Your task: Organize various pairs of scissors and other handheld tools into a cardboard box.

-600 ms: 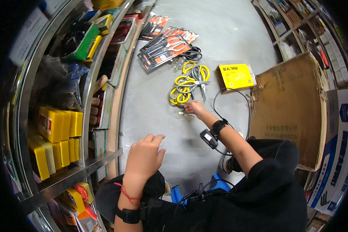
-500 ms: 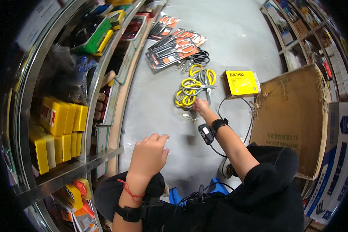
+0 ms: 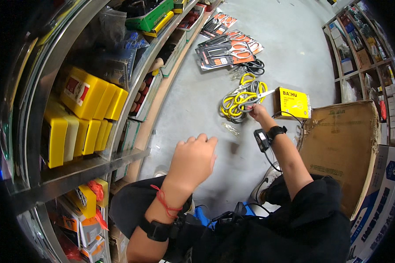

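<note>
A pile of scissors [image 3: 235,105] with yellow and grey handles lies on the grey floor. My right hand [image 3: 260,113] is at its right side, fingers pinched on the handle of a pair of scissors whose blades [image 3: 266,93] point right. Nearer me, my left hand [image 3: 193,160] hangs in the air away from the pile, its fingers curled in; nothing shows in it, though the palm is hidden. Right of the pile stands a yellow box [image 3: 292,103] with scissors pictured on it. Small metallic pieces [image 3: 230,128] lie just below the pile.
Carded scissors [image 3: 226,55] and black-handled scissors [image 3: 254,66] lie beyond the pile. A shelf with yellow boxes [image 3: 85,92] runs along my left. At right are an open cardboard box [image 3: 342,149] and another shelf [image 3: 355,72]. A cable [image 3: 272,160] trails from my right wrist device.
The view has shifted, so the scene sits farther right. My right hand now pinches a scissors handle at the pile. My left hand has moved slightly and its thumb is tucked closer.
</note>
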